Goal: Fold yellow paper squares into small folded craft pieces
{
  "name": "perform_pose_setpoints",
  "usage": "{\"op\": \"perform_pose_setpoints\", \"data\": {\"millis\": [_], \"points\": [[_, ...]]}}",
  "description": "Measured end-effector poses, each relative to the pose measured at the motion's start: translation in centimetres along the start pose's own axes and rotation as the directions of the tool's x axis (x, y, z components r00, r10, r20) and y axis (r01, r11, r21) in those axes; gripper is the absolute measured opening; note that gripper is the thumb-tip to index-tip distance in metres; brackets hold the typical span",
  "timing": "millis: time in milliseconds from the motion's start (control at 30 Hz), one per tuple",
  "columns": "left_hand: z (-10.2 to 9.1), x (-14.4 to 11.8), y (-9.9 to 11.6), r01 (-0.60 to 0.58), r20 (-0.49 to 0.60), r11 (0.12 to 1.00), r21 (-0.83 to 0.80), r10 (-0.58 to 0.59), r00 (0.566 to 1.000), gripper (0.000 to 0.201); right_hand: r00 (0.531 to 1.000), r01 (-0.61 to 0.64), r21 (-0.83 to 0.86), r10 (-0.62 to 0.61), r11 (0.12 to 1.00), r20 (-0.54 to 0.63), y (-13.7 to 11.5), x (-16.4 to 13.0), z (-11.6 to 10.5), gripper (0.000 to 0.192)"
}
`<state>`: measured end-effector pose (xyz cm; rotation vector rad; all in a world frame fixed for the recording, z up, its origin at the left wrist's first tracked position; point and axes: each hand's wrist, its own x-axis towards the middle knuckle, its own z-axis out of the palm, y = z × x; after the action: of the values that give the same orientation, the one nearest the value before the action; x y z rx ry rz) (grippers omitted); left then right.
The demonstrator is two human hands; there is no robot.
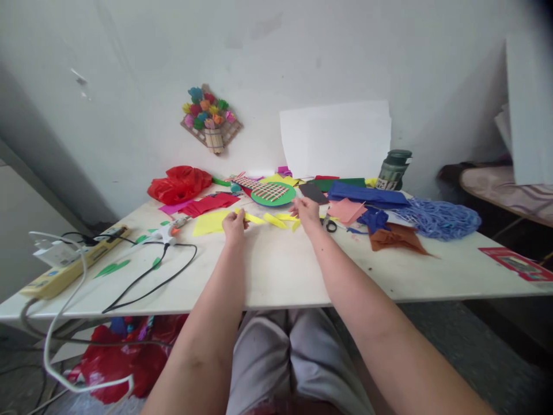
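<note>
My left hand (235,225) is closed in a pinch on a yellow paper strip (254,219) that sticks out to the right. My right hand (307,212) is held with thumb and fingertips together beside the green oval board (276,200); what lies between them, if anything, is too small to make out. More short yellow paper pieces (275,220) lie between the hands. Under and left of my left hand spreads a yellow paper sheet (208,223). Pale sticks in a lattice (270,191) cover the green board. Black-handled scissors (330,225) rest just right of my right wrist.
At left are a glue gun (165,233) with its looped cord, green leaf cutouts (113,268) and a power strip (73,262). Red crepe paper (181,183) sits behind. To the right lie blue paper (367,195), brown paper (395,237), blue string (444,219) and a bottle (392,170).
</note>
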<state>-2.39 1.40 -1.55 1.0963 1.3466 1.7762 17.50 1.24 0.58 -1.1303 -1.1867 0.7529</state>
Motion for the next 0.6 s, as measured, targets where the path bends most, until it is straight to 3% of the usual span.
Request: {"op": "perform_pose_setpoints", "data": {"millis": [133,300,467,600], "points": [[0.1,-0.3,0.2,0.026,0.028,1.0,-0.001,-0.026,0.999,0.029,0.992,0.021,-0.058,-0.028,0.998,-0.122,0.8,1.2,-1.4,0.03],[0.4,-0.6,0.3,0.044,0.069,0.999,-0.001,-0.044,0.997,0.03,0.98,-0.08,0.005,0.08,0.997,-0.184,1.2,2.1,-2.5,0.034],[0.7,-0.7,0.5,0.086,0.109,0.996,0.005,-0.086,0.99,0.027,0.968,-0.169,0.021,0.169,0.985,-0.187,1.1,2.5,-3.8,0.038],[0.8,-0.7,0.6,0.141,0.148,0.99,0.003,-0.14,0.979,0.024,0.975,-0.159,-0.117,0.137,0.98,-0.176,1.6,2.8,-4.5,0.042]]}}
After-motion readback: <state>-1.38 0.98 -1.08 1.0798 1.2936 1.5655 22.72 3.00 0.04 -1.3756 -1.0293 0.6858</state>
